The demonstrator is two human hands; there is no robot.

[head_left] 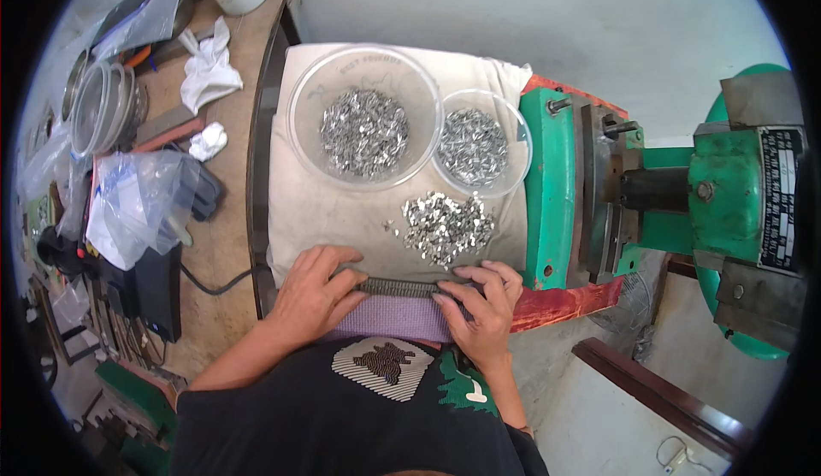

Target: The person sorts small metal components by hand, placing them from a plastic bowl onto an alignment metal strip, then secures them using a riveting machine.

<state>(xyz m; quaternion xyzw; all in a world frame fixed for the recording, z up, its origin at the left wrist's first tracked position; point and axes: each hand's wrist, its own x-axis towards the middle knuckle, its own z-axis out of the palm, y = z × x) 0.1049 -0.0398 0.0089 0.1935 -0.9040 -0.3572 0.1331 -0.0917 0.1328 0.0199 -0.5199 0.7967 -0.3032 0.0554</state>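
Note:
A dark, narrow strip with closely spaced ridges or slots lies crosswise in front of me, along the near edge of the cloth-covered surface. My left hand has its thumb and fingers closed on the strip's left end. At the other end my right hand grips it between bent fingers and thumb. Just beyond the strip, toward the right, is a loose pile of small shiny metal pieces. Under the strip, nearer to me, a purple textured pad shows between my hands.
A large clear tub and a smaller one, both holding metal pieces, stand at the back on the beige cloth. A green press borders the right. Leftward, a wooden bench carries plastic bags, lids and tools.

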